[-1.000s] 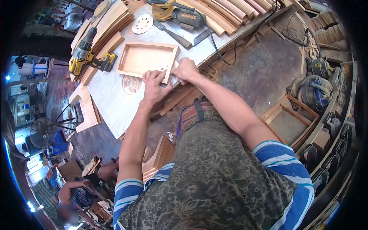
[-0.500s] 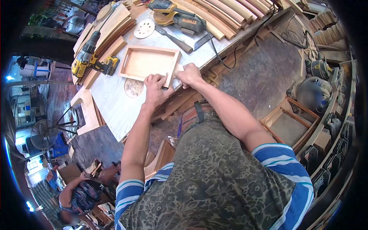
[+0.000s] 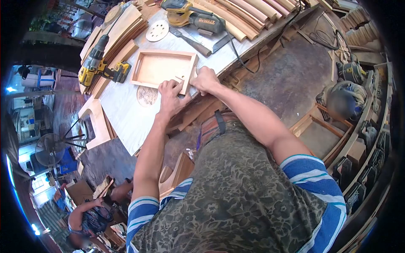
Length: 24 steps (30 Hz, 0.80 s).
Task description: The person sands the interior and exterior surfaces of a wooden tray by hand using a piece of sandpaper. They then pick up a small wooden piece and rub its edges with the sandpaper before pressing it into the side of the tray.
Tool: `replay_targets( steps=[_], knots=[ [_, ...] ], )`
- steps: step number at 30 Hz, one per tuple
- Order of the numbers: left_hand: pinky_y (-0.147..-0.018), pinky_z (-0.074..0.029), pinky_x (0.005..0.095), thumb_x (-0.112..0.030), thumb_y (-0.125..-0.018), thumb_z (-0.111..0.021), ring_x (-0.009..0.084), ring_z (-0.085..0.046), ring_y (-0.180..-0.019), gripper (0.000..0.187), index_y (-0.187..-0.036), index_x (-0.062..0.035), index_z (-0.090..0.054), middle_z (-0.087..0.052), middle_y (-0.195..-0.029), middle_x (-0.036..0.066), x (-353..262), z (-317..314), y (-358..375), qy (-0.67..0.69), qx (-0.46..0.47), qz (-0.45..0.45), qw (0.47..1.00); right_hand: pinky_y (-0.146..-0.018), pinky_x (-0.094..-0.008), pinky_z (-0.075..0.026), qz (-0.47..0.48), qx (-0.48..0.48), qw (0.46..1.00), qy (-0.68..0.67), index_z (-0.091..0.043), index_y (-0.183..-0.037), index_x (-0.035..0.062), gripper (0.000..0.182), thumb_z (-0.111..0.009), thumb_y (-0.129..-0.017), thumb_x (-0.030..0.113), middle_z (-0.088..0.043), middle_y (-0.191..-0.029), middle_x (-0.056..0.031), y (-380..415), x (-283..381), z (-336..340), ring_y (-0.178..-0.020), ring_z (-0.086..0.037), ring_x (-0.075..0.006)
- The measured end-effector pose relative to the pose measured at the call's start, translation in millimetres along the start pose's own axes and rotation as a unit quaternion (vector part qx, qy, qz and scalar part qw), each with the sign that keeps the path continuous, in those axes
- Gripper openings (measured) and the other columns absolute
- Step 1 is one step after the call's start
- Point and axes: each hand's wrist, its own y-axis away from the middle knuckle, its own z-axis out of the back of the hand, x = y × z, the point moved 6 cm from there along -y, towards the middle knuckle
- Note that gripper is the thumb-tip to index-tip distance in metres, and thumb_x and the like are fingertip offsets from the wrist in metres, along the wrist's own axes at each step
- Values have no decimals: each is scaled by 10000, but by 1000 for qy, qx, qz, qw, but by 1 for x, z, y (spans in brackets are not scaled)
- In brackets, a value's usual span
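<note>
Wooden and pale, the shallow tray (image 3: pixel 162 67) lies flat on our workbench (image 3: pixel 126 114), close to the bench's near edge. Our left hand (image 3: pixel 171 96) presses down on the tray's near corner, fingers curled over the rim and the palm flat against the wood, so it is closed loosely on that edge. Our right hand (image 3: pixel 204 80) sits just beside it at the tray's right end, fingers bunched tight around something small against the end wall; we cannot tell what it pinches. The two hands almost touch.

On the bench just left of our left hand lies a round wooden disc (image 3: pixel 147 95) with a dark pattern. Beyond the tray's far left corner rests a yellow cordless drill (image 3: pixel 99 63), leaning on a stack of boards (image 3: pixel 120 29). Farther along we see a white sanding disc (image 3: pixel 157 30), a chisel (image 3: pixel 192 41) and a yellow sander (image 3: pixel 192 17) with its cord trailing off the bench. Curved wooden slats (image 3: pixel 253 10) lie in a row behind it.

Down at the lower left, another person (image 3: pixel 90 215) works over timber on the floor, well apart from us.
</note>
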Motion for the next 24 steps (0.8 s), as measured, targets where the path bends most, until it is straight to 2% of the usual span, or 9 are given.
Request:
replay_targets(
  steps=[3, 8, 11, 13, 14, 16, 18, 20, 24],
  knots=[
    [-1025, -360, 471, -285, -741, -777, 298, -532, -1036, 467, -1173, -109, -756, -610, -1018, 100, -1, 3, -1, 11, -2, 10, 1000, -556, -363, -603, -16, 22, 1000, -13, -729, -778, -66, 337, -689, -868, 256, -702, -617, -135, -8, -5, 0, -515, -705, -225],
    [-1035, -357, 467, -298, -727, -778, 302, -538, -1036, 477, -1155, -89, -754, -619, -1012, 105, 1, 3, 1, 8, -8, 10, 1000, -736, -411, -619, 5, -120, 992, 32, -757, -895, -66, 351, -699, -832, 274, -747, -760, -230, 2, -60, 32, -699, -768, -308],
    [-1041, -355, 469, -302, -726, -773, 306, -542, -1037, 480, -1155, -89, -754, -624, -1008, 107, 0, 0, 3, -1, 6, 16, 1000, -828, -467, -594, -68, -64, 992, -85, -761, -928, -53, 358, -685, -855, 289, -745, -880, -282, 60, -72, 61, -853, -762, -386],
    [-1047, -350, 469, -302, -726, -770, 307, -543, -1044, 481, -1155, -85, -754, -629, -1014, 109, -1, 1, -1, -6, 9, 20, 1000, -874, -504, -564, 49, -169, 984, -17, -756, -1018, -20, 328, -677, -892, 271, -722, -959, -316, 79, -73, 88, -953, -722, -448],
    [-1047, -350, 469, -302, -726, -770, 307, -543, -1044, 481, -1155, -85, -754, -629, -1014, 109, -2, 2, -2, -6, 10, 18, 1000, -874, -504, -564, 49, -170, 984, -19, -756, -1018, -20, 328, -677, -892, 271, -722, -959, -316, 81, -85, 91, -953, -722, -448],
    [-1050, -347, 470, -302, -727, -771, 307, -542, -1052, 487, -1156, -71, -747, -634, -1015, 111, -1, 3, -4, 8, 13, 36, 999, -829, -513, -564, 102, -286, 951, 52, -729, -1154, 22, 332, -686, -918, 252, -729, -972, -287, 93, -90, 105, -911, -712, -466],
    [-1056, -345, 471, -303, -730, -772, 308, -547, -1066, 493, -1161, -68, -743, -642, -1029, 114, 3, 1, -4, 6, 33, 39, 999, -832, -520, -559, 87, -273, 957, 50, -673, -1260, 31, 368, -679, -939, 213, -723, -994, -289, 99, -106, 103, -925, -695, -486],
    [-1061, -344, 472, -305, -732, -773, 309, -553, -1080, 498, -1167, -65, -740, -650, -1043, 117, 6, 0, -7, -1, 51, 40, 998, -777, -509, -560, 226, -305, 922, 70, -672, -1304, 108, 411, -681, -895, 145, -732, -967, -210, 104, -101, 96, -922, -691, -446],
    [-1072, -349, 476, -316, -757, -767, 322, -596, -1100, 507, -1196, -65, -730, -681, -1089, 132, 4, 0, -16, -22, 115, 79, 990, -722, -462, -534, 312, -290, 876, 224, -709, -1289, 220, 505, -701, -800, 96, -646, -919, -94, 101, -79, 79, -901, -615, -346]
  ],
)
